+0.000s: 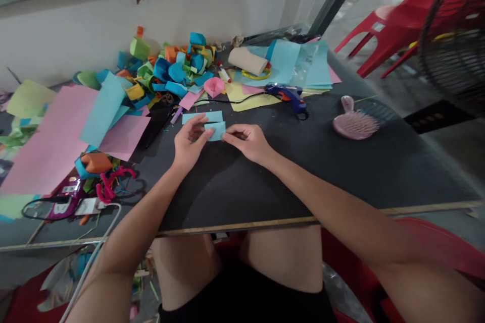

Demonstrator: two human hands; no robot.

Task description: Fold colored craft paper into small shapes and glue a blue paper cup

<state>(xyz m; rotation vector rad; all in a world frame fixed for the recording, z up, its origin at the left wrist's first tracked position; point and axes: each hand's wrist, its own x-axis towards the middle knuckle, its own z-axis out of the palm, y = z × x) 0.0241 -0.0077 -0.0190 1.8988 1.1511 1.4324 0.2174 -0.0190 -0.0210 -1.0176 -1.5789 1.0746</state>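
Between my two hands is a small light blue piece of paper [217, 131], raised a little over the dark table. My left hand [189, 144] pinches its left end between thumb and fingers. At its right end, the thumb and fingertips of my right hand [250, 142] close on the edge. Just behind lies a light blue paper strip [212, 116], partly covered by my left fingers. Farther back sit a pink folded paper piece [214, 87] and a blue glue gun [291, 99].
A heap of folded coloured paper pieces [170, 68] lies along the wall. Paper sheets [56, 131] cover the left side, near a purple device [68, 197] with cables. A pink hairbrush [355, 125] rests at right. A fan [454, 35] and red chair [401, 15] stand beyond.
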